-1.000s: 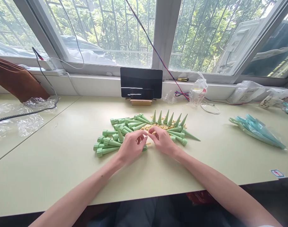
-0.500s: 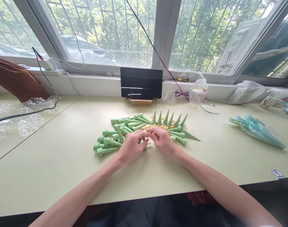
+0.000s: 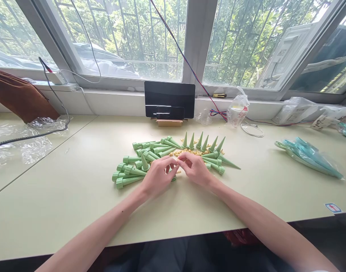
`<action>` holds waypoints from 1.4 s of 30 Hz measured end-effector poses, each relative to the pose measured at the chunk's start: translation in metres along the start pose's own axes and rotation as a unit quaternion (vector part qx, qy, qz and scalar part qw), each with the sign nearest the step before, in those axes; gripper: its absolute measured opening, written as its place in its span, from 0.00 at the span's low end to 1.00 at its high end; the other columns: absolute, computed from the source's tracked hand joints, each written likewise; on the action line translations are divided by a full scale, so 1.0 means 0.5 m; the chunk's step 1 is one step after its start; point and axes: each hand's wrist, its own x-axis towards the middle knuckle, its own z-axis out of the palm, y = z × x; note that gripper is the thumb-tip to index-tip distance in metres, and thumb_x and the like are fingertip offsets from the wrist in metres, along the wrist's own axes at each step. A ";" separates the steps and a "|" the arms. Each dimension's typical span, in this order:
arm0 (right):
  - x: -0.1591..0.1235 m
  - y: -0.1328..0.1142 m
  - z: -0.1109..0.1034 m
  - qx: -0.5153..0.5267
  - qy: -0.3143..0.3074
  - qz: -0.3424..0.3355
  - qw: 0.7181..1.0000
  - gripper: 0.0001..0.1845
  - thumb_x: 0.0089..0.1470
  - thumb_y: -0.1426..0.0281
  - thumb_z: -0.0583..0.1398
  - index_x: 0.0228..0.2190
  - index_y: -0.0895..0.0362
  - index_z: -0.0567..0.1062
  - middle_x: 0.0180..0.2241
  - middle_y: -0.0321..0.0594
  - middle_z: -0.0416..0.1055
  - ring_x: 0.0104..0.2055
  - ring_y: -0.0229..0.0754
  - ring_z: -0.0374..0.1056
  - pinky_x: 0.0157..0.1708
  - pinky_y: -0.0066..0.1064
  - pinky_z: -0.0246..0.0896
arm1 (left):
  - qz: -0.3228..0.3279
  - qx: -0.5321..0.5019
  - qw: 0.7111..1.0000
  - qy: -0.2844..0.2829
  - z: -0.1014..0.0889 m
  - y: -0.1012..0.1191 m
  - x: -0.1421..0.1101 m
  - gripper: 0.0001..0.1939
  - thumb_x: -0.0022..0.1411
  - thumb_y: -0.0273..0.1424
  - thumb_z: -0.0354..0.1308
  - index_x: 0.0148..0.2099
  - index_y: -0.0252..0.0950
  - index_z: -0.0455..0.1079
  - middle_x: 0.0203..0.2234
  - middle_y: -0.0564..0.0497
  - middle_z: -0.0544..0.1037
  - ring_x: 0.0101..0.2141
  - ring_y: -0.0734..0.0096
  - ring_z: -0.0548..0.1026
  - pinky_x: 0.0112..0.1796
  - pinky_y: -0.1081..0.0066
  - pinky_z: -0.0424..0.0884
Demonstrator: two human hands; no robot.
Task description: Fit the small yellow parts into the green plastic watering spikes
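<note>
Pale yellow-green table [image 3: 76, 211] beneath barred windows [image 3: 127, 37]; landmark, one black tablet [image 3: 169, 92], upright at the back edge, with a dark phone [image 3: 170, 112] and a cardboard stand [image 3: 169, 123] before it.

Left hand [image 3: 158, 175]: in front of the tablet, a little to its left; fingers curled, narrow gap between thumb and forefinger, forefinger tip meeting the other hand's fingertips.

Right hand [image 3: 196, 170]: in front of the tablet, toward its right; fingers bent, thumb and forefinger close together. Anything pinched at the meeting point is too small and covered; whether either hand is clamped on something cannot be told.

Green spikes, lying [image 3: 129, 182]: heaped front-left of the tablet, more front-right.

Green spikes, upright [image 3: 199, 141]: six in a row, front-right of the tablet.

Small yellow pieces [image 3: 196, 152]: scattered front-right of the tablet, just beyond the fingertips.

Bluish plastic packet [image 3: 309, 156]: well right of the tablet.
</note>
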 end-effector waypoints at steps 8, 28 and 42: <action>0.001 -0.007 -0.002 0.009 0.004 0.019 1.000 0.08 0.61 0.64 0.57 0.34 0.56 0.70 0.30 0.37 0.71 0.23 0.35 0.62 0.23 0.28 0.56 | 0.002 0.002 1.000 0.008 0.000 0.002 -0.001 0.07 0.65 0.27 0.53 0.39 0.37 0.73 0.28 0.53 0.75 0.24 0.75 0.68 0.29 0.74 0.67; 0.000 -0.007 -0.002 0.008 0.007 0.022 1.000 0.09 0.61 0.63 0.56 0.34 0.56 0.69 0.28 0.35 0.68 0.22 0.34 0.58 0.23 0.27 0.52 | -0.008 -0.006 1.000 0.013 0.001 0.000 0.001 0.08 0.66 0.28 0.52 0.39 0.37 0.73 0.28 0.52 0.75 0.27 0.72 0.72 0.29 0.72 0.67; -0.001 -0.005 -0.002 0.007 0.010 0.015 1.000 0.10 0.61 0.63 0.57 0.31 0.56 0.70 0.26 0.34 0.67 0.22 0.34 0.56 0.23 0.27 0.50 | -0.020 -0.003 1.000 0.022 0.003 -0.003 0.001 0.08 0.66 0.29 0.52 0.39 0.37 0.72 0.29 0.52 0.75 0.29 0.71 0.71 0.29 0.72 0.66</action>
